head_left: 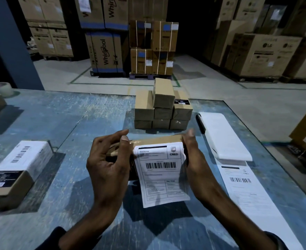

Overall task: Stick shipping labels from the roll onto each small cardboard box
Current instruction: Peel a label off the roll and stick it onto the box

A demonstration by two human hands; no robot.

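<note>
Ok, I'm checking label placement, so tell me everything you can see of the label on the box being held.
The label is a white paper sheet printed in black: a dark bar on top, a CRED logo, a barcode and ruled boxes of small unreadable text. Its top edge lies on the held cardboard box; the rest hangs loose below, slightly curled, above the table. The right hand borders its right edge, and the left hand grips the box's other end.

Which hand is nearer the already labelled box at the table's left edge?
Left. The left hand grips the held box at its left end, with bare table between it and the labelled box. The right hand holds the opposite end, farther away.
</note>
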